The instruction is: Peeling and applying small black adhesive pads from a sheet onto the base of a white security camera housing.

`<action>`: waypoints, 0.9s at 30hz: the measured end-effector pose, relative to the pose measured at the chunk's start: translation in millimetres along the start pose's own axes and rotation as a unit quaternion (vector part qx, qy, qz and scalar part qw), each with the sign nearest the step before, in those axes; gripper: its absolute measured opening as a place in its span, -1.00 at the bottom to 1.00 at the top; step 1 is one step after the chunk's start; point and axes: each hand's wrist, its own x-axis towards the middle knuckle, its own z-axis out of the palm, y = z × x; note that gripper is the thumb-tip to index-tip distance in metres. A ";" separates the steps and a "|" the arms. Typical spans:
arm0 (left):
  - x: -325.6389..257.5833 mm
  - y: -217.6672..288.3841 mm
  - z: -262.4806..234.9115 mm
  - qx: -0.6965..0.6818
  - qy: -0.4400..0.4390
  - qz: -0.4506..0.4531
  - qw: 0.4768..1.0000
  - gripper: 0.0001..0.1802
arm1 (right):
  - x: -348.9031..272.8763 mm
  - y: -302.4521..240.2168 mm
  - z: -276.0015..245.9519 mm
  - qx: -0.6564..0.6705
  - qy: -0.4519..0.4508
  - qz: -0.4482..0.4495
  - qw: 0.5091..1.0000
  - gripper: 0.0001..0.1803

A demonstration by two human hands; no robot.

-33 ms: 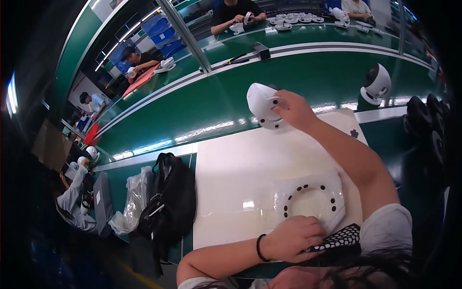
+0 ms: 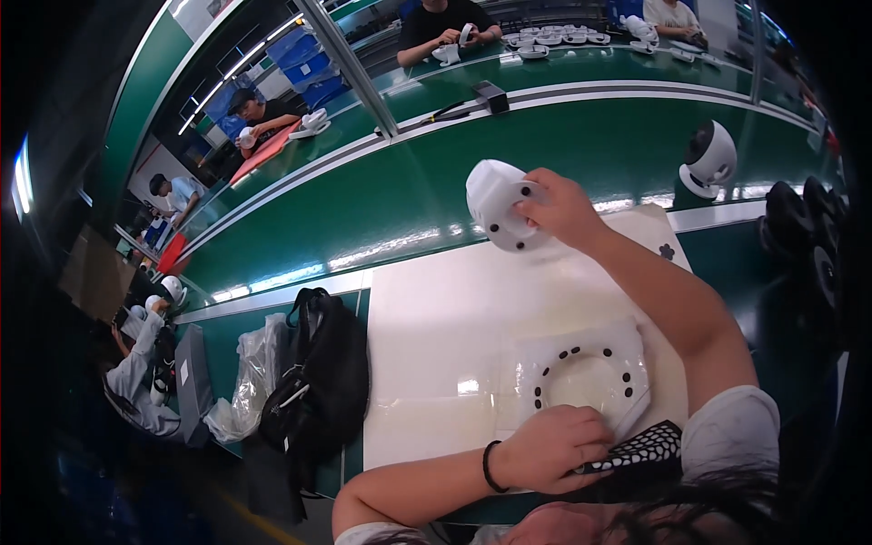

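My right hand [image 2: 559,207] is closed round the rim of a white rounded device [image 2: 495,195], held tilted above the far edge of the white mat. Several small black round pads show on its underside. My left hand [image 2: 554,445], with a black band at the wrist, is low over the mat's near side. Its fingers curl over the end of a black sheet with white spots [image 2: 647,445]; the fingertips are partly hidden. Just beyond lies a clear film sheet [image 2: 627,331] with several black pads stuck in a ring.
The white mat [image 2: 436,318] covers the bench before me. A black bag [image 2: 322,372] and clear plastic wrap [image 2: 250,372] lie left. A white-and-black device [image 2: 711,159] stands far right on the green belt [image 2: 363,218]. Dark round parts [image 2: 799,222] sit right. Several people work beyond.
The white device has tipped slightly in my right hand, so more of its padded underside faces me. My left hand has stayed in place.
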 end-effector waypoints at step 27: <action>-3.1 0.8 -2.8 0.030 -0.063 -0.035 0.997 -0.73 | -74.9 -42.3 -18.2 0.381 -0.221 0.167 0.882 -0.55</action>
